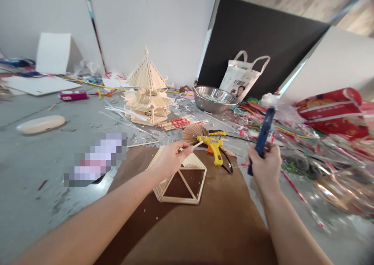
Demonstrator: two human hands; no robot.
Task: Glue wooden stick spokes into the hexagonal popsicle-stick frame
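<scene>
My left hand is closed in a pinch on a short wooden stick, held above a hexagonal stick frame. Part of that frame is filled with sticks side by side; its near side shows open triangles, and my hand and forearm cover some of the left. Off to the right, my right hand grips a long, dark blue tool, upright and slightly tilted; its exact kind is unclear. Between the hands, a yellow glue gun lies at the far edge of the brown board.
Behind stands a stick pagoda model, with red-tipped sticks before it. A metal bowl and white bag are at the back. Plastic scraps clutter the right. A blurred-out phone and white oval case lie left.
</scene>
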